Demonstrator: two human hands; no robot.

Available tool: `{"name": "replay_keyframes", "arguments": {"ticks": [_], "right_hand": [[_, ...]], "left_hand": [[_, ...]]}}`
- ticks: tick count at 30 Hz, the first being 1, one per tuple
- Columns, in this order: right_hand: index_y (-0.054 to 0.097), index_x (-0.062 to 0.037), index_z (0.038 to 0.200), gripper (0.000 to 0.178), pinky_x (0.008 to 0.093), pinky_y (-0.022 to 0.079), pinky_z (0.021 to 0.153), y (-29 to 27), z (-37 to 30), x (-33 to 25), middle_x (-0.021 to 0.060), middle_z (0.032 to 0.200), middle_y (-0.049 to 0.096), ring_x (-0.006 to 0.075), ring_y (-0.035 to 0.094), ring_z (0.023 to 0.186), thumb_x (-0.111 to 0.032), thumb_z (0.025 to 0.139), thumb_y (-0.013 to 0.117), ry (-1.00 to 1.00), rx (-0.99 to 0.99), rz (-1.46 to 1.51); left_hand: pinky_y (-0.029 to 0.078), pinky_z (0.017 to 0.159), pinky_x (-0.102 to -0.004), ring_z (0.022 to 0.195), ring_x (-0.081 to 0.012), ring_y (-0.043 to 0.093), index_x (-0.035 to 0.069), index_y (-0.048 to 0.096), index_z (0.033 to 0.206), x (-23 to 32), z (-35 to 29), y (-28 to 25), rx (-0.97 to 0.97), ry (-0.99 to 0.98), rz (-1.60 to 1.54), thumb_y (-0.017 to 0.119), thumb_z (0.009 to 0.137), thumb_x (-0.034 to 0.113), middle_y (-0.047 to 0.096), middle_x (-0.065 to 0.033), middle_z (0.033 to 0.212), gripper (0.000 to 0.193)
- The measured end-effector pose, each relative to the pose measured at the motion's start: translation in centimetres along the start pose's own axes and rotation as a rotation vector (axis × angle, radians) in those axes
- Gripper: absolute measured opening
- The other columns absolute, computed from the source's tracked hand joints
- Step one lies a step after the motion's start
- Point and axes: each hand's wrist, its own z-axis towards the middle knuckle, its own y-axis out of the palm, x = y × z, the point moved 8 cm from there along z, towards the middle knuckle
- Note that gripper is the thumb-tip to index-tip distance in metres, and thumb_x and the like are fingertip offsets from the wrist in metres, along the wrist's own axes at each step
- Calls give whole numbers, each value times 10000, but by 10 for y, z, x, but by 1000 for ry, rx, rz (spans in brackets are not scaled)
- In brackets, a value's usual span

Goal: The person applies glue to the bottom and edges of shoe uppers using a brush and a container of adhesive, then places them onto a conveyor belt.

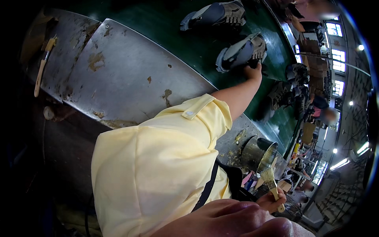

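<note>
My left arm, in a pale yellow sleeve, stretches out over the green belt (278, 63). At its end my left hand (254, 72) is closed on the laced side of a grey and brown shoe (241, 52); some fingers are hidden behind it. A wooden-handled paint brush (270, 182) with pale bristles is in my right hand (273, 200), its fingers wrapped round the handle. Close to the bristles stands an open metal can (258, 153), stained inside. Another similar shoe (217, 16) lies on the belt beyond the one I hold.
A stained metal bench top (130, 67) runs along the belt, with a second brush (42, 69) at its far left end. More shoes (282, 94) sit farther along the belt. Other people (310, 14) work across from it. Cardboard boxes (314, 65) are stacked behind.
</note>
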Motion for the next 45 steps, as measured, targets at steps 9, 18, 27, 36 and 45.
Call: {"name": "replay_keyframes", "arguments": {"ticks": [9,18,27,36,45], "right_hand": [[494,-48,822,272,342,467,787,0,-2,5,121,845,553,217,552,821,-291,936,448,-42,8,0],[487,-49,804,283,335,456,769,-63,-29,21,129,844,566,226,540,818,-306,920,468,2,264,7],[499,-36,770,316,268,453,577,-115,-51,47,130,763,573,200,555,677,-320,907,497,1,476,149],[501,-25,775,305,319,480,645,-161,-63,68,145,783,583,197,554,680,-303,901,508,27,600,83],[658,-12,833,195,261,460,605,-63,36,124,52,768,655,139,593,648,-204,828,627,417,37,-246]], "left_hand": [[515,500,-293,667,-207,596,-123,492,1088,-15,-115,26,-1092,-446,573,714,733,272,583,-152,928,575],[482,642,-380,696,-289,614,33,659,742,9,-113,32,-1074,463,879,634,763,355,638,-145,717,324],[303,1007,-452,1251,-310,355,193,419,1276,8,-246,31,-1616,1911,1459,466,846,173,402,-71,1339,432],[128,1087,-475,1297,-277,294,287,375,1309,-112,-248,112,-1916,2467,1752,568,798,249,435,-25,1313,547],[381,890,-505,838,-241,617,8,505,1147,-81,-275,97,-1666,2274,2230,749,573,308,630,-97,861,692]]}}
